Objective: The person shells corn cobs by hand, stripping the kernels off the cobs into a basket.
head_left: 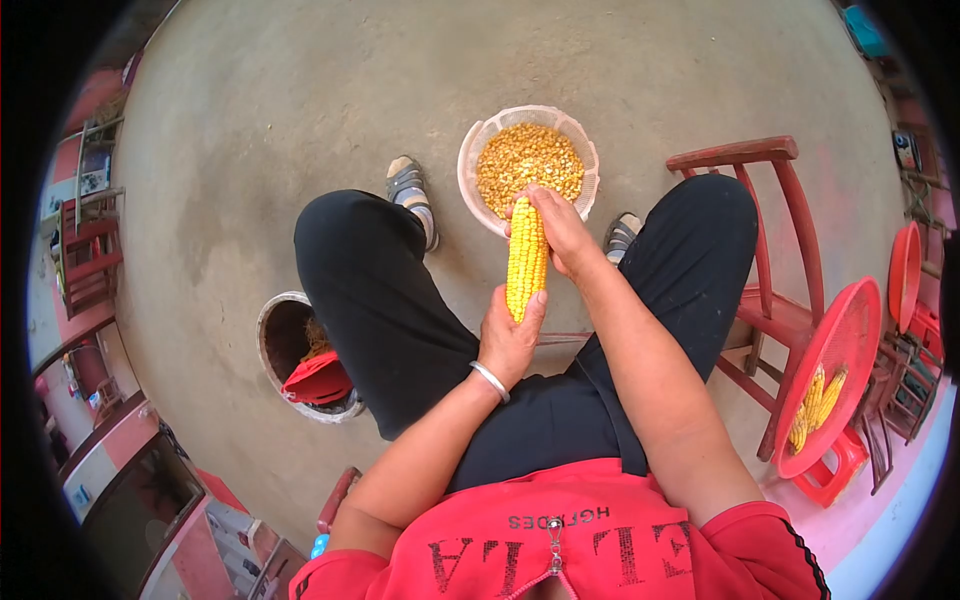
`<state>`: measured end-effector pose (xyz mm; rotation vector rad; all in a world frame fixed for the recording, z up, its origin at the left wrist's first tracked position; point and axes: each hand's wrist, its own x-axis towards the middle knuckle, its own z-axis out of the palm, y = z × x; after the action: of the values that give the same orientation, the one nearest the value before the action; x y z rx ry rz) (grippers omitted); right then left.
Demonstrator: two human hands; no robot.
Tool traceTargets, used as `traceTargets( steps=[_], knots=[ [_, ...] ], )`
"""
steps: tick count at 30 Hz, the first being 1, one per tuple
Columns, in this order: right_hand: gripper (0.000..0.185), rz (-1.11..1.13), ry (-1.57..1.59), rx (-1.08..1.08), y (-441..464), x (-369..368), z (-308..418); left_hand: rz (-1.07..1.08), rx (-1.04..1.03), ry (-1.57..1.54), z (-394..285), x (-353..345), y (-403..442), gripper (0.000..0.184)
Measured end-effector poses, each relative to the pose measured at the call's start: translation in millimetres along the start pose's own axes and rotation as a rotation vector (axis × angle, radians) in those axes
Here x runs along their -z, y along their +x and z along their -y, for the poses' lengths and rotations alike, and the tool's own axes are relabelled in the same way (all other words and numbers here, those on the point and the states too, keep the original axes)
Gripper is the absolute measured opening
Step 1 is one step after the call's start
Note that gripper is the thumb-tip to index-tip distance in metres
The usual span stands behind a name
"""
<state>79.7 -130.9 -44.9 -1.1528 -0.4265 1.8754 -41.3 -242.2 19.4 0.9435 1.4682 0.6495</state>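
A yellow corn cob (526,262), its rows of kernels showing, is held upright between my two hands above my lap. Wearing a silver bangle, my left hand (510,335) is closed around the cob's lower end. My right hand (558,228) grips the upper end, with the fingers partly hidden behind it. Just beyond the cob, a pale plastic basket (468,165) on the floor holds a heap of loose corn kernels (528,160).
To the right, a red basket (862,330) with several corn cobs (818,405) rests by a red wooden chair (785,310). A round bin (268,350) with a red cloth (318,380) stands at left. Concrete floor (250,150) surrounds my feet.
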Motion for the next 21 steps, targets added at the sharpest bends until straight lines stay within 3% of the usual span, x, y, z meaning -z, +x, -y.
traceTargets(
  steps=[2, 6, 8, 11, 17, 19, 21],
  knots=[
    [0.031, -0.013, -0.015, -0.018, 2, -1, -1, 0.05, 0.118, -0.093, -11, 1, -3, 0.039],
    [0.039, -0.048, -0.087, -0.038, 5, -4, -2, 0.034, 0.117, -0.005, -5, 0, -2, 0.04],
    [0.042, -0.065, -0.095, -0.054, 5, -4, -1, -0.016, -0.015, 0.107, 8, -2, -1, 0.041],
    [0.046, -0.097, -0.084, -0.072, 4, 1, -1, 0.006, 0.01, 0.059, 9, -3, 0, 0.042],
    [0.043, -0.046, 0.263, -0.056, -6, -10, 7, 0.051, 0.093, -0.094, -8, 1, 1, 0.043],
    [0.039, -0.075, -0.061, 0.043, -3, -8, 0, 0.054, 0.097, -0.103, -7, 1, 2, 0.044],
    [0.037, -0.045, -0.115, 0.02, -1, -2, -3, 0.059, 0.102, -0.114, -6, 1, 2, 0.044]
  ],
)
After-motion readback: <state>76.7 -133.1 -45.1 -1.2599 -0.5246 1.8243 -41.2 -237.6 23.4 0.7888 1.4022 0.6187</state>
